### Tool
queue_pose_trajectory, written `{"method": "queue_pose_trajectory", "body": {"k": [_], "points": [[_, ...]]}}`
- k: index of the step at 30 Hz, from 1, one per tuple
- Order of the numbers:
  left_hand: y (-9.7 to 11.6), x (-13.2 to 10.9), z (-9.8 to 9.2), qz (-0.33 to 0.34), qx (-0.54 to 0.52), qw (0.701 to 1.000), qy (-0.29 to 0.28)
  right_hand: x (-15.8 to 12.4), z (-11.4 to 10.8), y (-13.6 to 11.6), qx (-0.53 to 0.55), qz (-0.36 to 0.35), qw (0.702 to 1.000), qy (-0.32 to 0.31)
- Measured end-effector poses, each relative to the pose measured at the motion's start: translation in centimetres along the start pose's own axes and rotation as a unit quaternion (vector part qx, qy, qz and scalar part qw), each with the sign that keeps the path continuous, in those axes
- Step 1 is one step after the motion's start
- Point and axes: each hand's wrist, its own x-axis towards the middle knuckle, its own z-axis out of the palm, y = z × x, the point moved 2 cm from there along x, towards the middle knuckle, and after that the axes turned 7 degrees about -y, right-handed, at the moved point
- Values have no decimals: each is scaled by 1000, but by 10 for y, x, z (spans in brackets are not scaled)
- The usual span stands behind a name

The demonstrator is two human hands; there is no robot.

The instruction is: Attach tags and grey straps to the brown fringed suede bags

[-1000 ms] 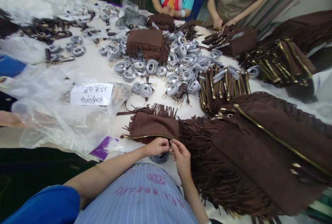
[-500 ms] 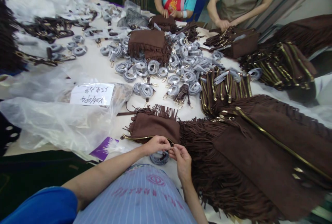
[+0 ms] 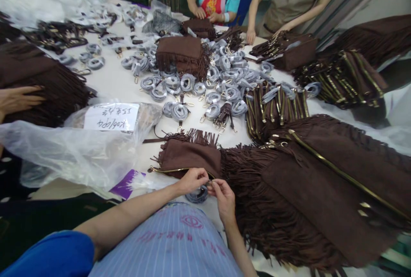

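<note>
A small brown fringed bag [image 3: 189,153] lies on the white table [image 3: 112,82] just in front of me, its gold zipper edge toward me. My left hand [image 3: 192,179] is curled at that edge, fingers pinched. My right hand [image 3: 223,195] pinches a small metal part at the same spot, fingertips nearly touching the left hand's. A grey coiled strap [image 3: 197,195] hangs below both hands.
A pile of large brown fringed bags [image 3: 314,183] fills the right. Several wrapped grey strap coils [image 3: 221,80] cover the table's middle. A plastic bag with a paper label [image 3: 112,116] lies at left. Another person's hand [image 3: 16,99] rests on fringed bags far left. Two people work across the table.
A brown fringed pile and another person's hand have come into view at far left. My hands stay at the bag's zipper edge, barely shifted.
</note>
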Motion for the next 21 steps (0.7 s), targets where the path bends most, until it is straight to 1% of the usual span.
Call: {"method": "queue_pose_trajectory", "body": {"k": [8, 11, 15, 21], "points": [[-2, 1, 2, 12, 23, 999, -22, 1, 4, 1, -54, -15, 998, -18], [2, 0, 2, 1, 88, 996, -18, 0, 5, 0, -98, -31, 994, -30], [10, -1, 3, -13, 170, 985, 4, -2, 5, -5, -184, -72, 980, -39], [11, 0, 7, -25, 208, 978, 21, 0, 8, -10, -277, -130, 951, -40]]}}
